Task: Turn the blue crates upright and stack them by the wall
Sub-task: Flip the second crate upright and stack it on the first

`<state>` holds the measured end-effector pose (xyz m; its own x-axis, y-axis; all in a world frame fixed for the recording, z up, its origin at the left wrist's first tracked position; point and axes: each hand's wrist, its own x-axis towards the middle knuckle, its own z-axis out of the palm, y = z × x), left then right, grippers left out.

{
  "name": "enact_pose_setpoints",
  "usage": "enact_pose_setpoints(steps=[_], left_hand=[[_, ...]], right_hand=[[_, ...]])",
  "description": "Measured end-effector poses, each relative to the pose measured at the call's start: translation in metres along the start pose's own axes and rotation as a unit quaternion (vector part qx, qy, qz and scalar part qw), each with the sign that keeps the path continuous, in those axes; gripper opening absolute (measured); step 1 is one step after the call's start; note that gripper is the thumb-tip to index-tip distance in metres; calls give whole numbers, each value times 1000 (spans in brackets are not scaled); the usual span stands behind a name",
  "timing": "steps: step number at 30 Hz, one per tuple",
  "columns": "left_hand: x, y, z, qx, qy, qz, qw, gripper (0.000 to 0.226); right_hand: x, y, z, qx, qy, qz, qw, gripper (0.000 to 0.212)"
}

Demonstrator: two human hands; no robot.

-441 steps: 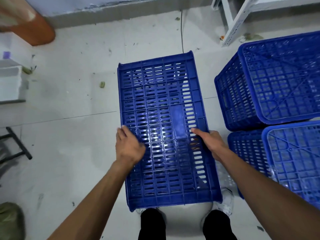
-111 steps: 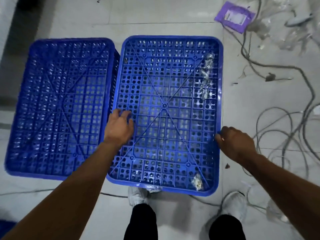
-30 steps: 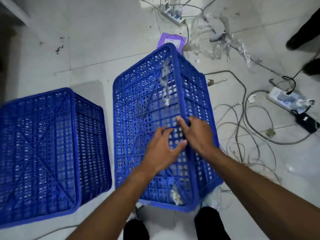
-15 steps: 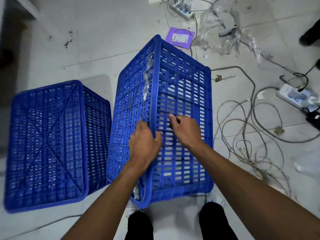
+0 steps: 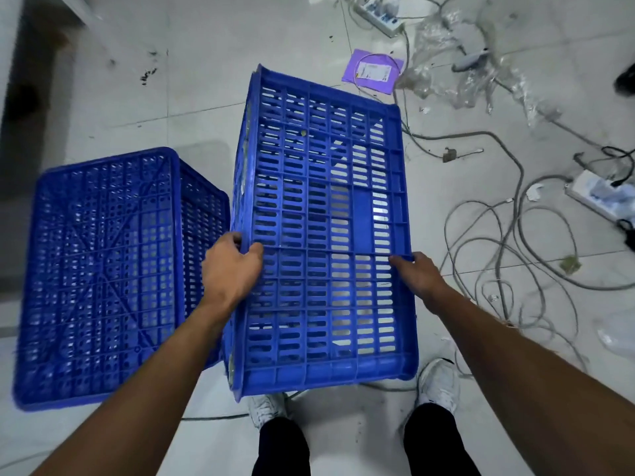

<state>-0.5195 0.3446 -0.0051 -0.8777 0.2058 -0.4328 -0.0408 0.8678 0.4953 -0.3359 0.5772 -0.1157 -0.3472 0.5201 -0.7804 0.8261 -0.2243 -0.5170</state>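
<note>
Your left hand has its fingers curled over the left edge of the blue crate, with the thumb lying on the slotted wall. Your right hand grips the opposite edge, its fingers mostly hidden under the rim. The crate lies between your two sets of fingers, turned on its side, a long slotted wall facing you. Just left of your left fingers, a second blue crate stands bottom up on the floor. Right of your right fingers, loose cables sprawl across the tiles.
</note>
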Motion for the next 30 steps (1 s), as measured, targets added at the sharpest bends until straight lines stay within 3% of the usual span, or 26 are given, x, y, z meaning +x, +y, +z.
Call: enact_pose_setpoints(steps=[2, 5, 8, 11, 16, 23, 29, 30], left_hand=[[7, -4, -1, -39, -9, -46, 998, 7], [10, -7, 2, -110, -12, -96, 989, 8], [7, -11, 5, -144, -27, -112, 983, 13], [0, -9, 15, -196, -33, -135, 971, 31], [-22, -6, 48, -263, -54, -175, 947, 44], [-10, -12, 73, -227, -19, -206, 952, 15], [19, -27, 74, -144, 9, -201, 969, 14], [23, -30, 75, -138, 8, -204, 969, 22]], right_hand=[[1, -7, 3, 41, 22, -3, 999, 42], [6, -22, -1, 77, 44, -15, 996, 55], [5, -46, -16, 27, 95, -65, 993, 57], [2, -65, -34, -53, 156, -120, 979, 64], [-7, -61, -57, -119, 179, -123, 969, 66], [2, -35, -54, -118, 192, -116, 967, 70], [1, -18, -27, -79, 171, -104, 977, 59], [2, -15, -22, -79, 167, -103, 977, 61]])
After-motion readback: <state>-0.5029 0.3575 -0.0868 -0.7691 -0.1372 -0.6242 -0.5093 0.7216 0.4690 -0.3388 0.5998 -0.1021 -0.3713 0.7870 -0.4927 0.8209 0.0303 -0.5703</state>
